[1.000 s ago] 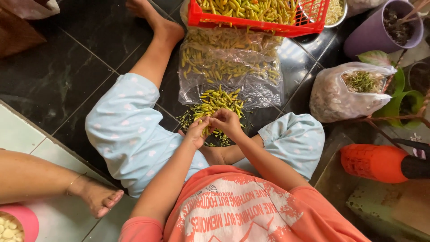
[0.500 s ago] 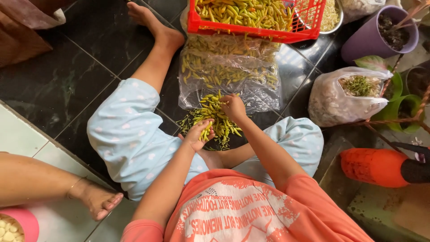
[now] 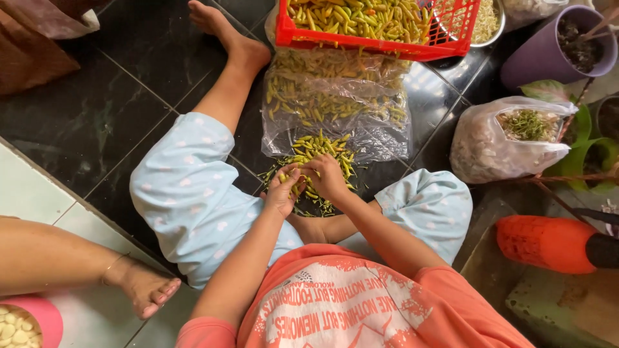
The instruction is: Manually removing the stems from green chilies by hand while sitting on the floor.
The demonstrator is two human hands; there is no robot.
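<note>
I sit on a dark tiled floor with a loose pile of small green-yellow chillies point(image 3: 317, 154) in front of me. My left hand point(image 3: 281, 192) and my right hand point(image 3: 327, 178) meet over the near edge of that pile, fingers pinched together on one chilli between them. A clear plastic bag point(image 3: 335, 103) full of the same chillies lies just beyond the pile. Farther off stands a red plastic basket point(image 3: 374, 45) filled with chillies.
A second plastic bag point(image 3: 500, 145) holding green stems sits at right, near a purple pot point(image 3: 548, 61) and an orange object point(image 3: 548, 241). Another person's leg and foot point(image 3: 138, 287) reach in from the left beside a pink bowl point(image 3: 29, 322).
My right hand reached out onto the pile, then drew back. Both hands have come together again over a chilli at the pile's near edge.
</note>
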